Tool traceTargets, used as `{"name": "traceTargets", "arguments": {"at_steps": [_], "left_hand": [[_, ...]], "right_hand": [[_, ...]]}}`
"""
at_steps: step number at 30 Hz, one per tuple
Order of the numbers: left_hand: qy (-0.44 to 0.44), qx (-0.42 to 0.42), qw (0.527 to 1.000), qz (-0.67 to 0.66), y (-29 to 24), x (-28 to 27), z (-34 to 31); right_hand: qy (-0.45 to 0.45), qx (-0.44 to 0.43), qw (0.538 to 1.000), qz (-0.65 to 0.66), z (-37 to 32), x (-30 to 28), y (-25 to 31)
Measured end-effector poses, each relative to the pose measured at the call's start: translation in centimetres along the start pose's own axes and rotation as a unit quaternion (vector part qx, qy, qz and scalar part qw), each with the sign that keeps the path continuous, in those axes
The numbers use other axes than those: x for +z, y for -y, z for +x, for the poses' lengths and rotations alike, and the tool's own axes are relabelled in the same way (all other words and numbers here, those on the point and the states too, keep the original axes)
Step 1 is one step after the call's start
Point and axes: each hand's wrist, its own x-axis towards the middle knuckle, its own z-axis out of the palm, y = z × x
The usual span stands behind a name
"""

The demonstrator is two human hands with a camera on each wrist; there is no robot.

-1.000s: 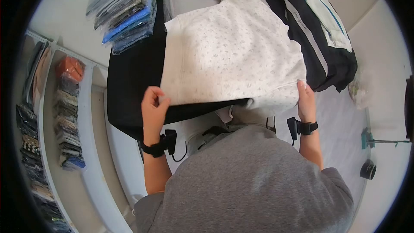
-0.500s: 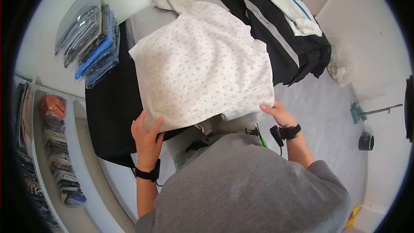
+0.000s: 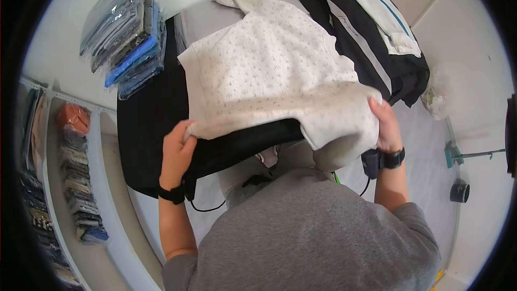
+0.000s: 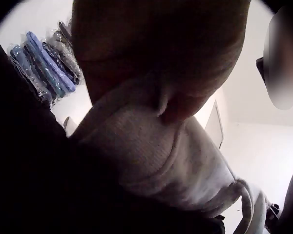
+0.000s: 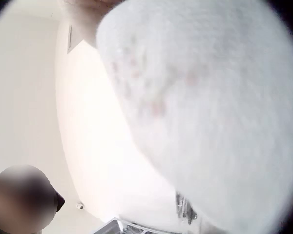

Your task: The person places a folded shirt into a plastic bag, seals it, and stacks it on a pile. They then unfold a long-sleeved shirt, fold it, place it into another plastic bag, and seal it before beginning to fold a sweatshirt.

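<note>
A white sweatshirt with a small print (image 3: 269, 64) lies spread over the black-covered table (image 3: 145, 129), one sleeve pointing to the back. At its near left corner my left hand (image 3: 176, 151) pinches the ribbed hem between thumb and fingers; the left wrist view shows this ribbed edge (image 4: 141, 136) close under the hand. My right hand (image 3: 386, 126) grips the near right part, thumb on top and the other fingers hidden by cloth. The near edge is lifted between the hands, and a loose part hangs beside the right hand. White fabric (image 5: 210, 122) fills much of the right wrist view.
Bagged folded garments (image 3: 129, 37) are stacked at the table's back left. Black clothing with a grey stripe (image 3: 358, 43) and a white garment with blue trim (image 3: 385, 13) lie at the right. Shelves (image 3: 48, 145) of bagged clothes stand left. A green-headed broom (image 3: 455, 153) leans at the right.
The right hand has moved up and taken a fuller grip on the sweatshirt's right part, raising and bending it. The left hand has gone from spread fingers at the corner to pinching it.
</note>
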Motion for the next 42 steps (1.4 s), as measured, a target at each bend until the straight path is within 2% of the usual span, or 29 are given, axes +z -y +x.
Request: {"name": "traceTargets", "arguments": {"at_steps": [3, 6, 7, 9, 11, 12, 13, 14, 15, 17, 19, 20, 21, 23, 24, 25, 27, 28, 30, 31, 33, 34, 35, 36, 37, 39, 41, 42], "left_hand": [[0.007, -0.018, 0.999, -0.036, -0.1, -0.6, 4.2], [0.029, -0.036, 0.999, -0.002, 2.0, -0.2, 7.9], [0.029, -0.035, 0.999, -0.002, 3.0, 0.4, 8.6], [0.079, -0.11, 0.986, 0.092, 4.4, 1.5, 9.5], [0.092, -0.12, 0.984, 0.091, 4.8, 1.5, 9.9], [0.079, -0.102, 0.986, 0.104, 4.9, 1.7, 9.7], [0.067, -0.086, 0.987, 0.116, 5.1, 2.0, 9.4], [0.073, -0.089, 0.987, 0.109, 5.2, 2.1, 9.2], [0.067, -0.088, 0.988, 0.106, 5.3, 2.2, 9.0], [0.061, -0.087, 0.989, 0.099, 4.9, 2.2, 9.0], [0.06, -0.099, 0.989, 0.095, 4.4, 2.2, 8.9], [0.063, -0.098, 0.989, 0.093, 4.7, 2.4, 8.9], [0.059, -0.076, 0.991, 0.095, 5.2, 2.3, 9.0], [0.057, -0.048, 0.993, 0.095, 5.4, 2.6, 9.1], [0.062, -0.06, 0.992, 0.093, 5.3, 2.5, 9.1], [0.066, -0.072, 0.991, 0.092, 5.3, 2.2, 9.1], [0.073, -0.09, 0.989, 0.091, 4.6, 2.1, 9.1], [0.081, -0.109, 0.987, 0.086, 4.3, 2.0, 9.2], [0.083, -0.095, 0.988, 0.089, 4.8, 1.9, 9.4], [0.083, -0.087, 0.989, 0.086, 5.0, 1.9, 9.4], [0.085, -0.078, 0.991, 0.071, 5.5, 1.4, 9.3], [0.083, -0.073, 0.992, 0.056, 5.5, 1.3, 9.2], [0.084, -0.07, 0.992, 0.055, 5.1, 1.1, 8.8], [0.056, -0.147, 0.985, -0.067, 4.2, 0.6, 8.1], [0.027, -0.223, 0.956, -0.186, 3.4, 0.3, 7.3], [-0.002, -0.248, 0.944, -0.216, 3.2, -0.1, 5.9], [0.034, -0.272, 0.947, -0.167, 4.6, -0.9, 4.4], [0.033, -0.281, 0.939, -0.196, 5.0, -0.9, 3.8]], "right_hand": [[0.011, 0.046, 0.997, 0.059, 4.7, 1.9, 1.7], [-0.01, 0.109, 0.987, 0.116, 10.9, 1.0, 0.6], [-0.03, 0.117, 0.987, 0.107, 12.7, 1.0, -0.4], [-0.083, 0.106, 0.99, -0.047, 13.4, 1.1, -1.6], [-0.065, 0.078, 0.99, -0.094, 12.2, 0.4, -1.7], [-0.111, 0.004, 0.972, -0.209, 10.6, 0.9, -1.3], [-0.155, -0.066, 0.932, -0.321, 8.8, 1.1, -1.1], [-0.151, -0.122, 0.927, -0.322, 7.3, 0.8, -0.9], [-0.139, -0.11, 0.913, -0.369, 5.7, -0.8, -0.6], [-0.154, 0.011, 0.863, -0.48, 2.6, -2.9, -0.8], [-0.121, 0.041, 0.832, -0.54, 0.3, -3.2, -2.6], [-0.096, 0.003, 0.845, -0.526, -0.3, -3.0, -3.8], [-0.101, 0.005, 0.844, -0.526, -0.3, -3.1, -4.7], [0.004, 0.019, 0.841, -0.541, -0.1, -2.9, -5.7], [0.02, 0.106, 0.829, -0.548, 0.1, -1.3, -3.9], [0.019, 0.102, 0.831, -0.547, 0.7, -0.4, -2.1], [0.144, 0.127, 0.859, -0.475, 2.3, 0.9, 1.1], [0.147, 0.091, 0.898, -0.404, 3.1, 2.1, 2.5], [0.171, 0.008, 0.961, -0.219, 5.8, 4.0, 4.5], [0.191, -0.039, 0.975, -0.106, 7.5, 4.6, 5.2], [0.228, -0.124, 0.966, -0.008, 11.9, 5.2, 5.6], [0.167, -0.162, 0.964, -0.126, 12.1, 5.5, 6.1], [0.103, -0.196, 0.944, -0.243, 12.1, 5.8, 6.8], [0.059, -0.213, 0.921, -0.321, 12.2, 4.9, 6.8], [0.058, -0.213, 0.92, -0.322, 12.0, 3.5, 6.7], [-0.008, -0.097, 0.858, -0.505, 11.4, 0.0, 6.2], [-0.077, -0.044, 0.836, -0.541, 10.7, -3.6, 4.3], [-0.076, -0.043, 0.836, -0.542, 10.2, -4.2, 3.6]]}}
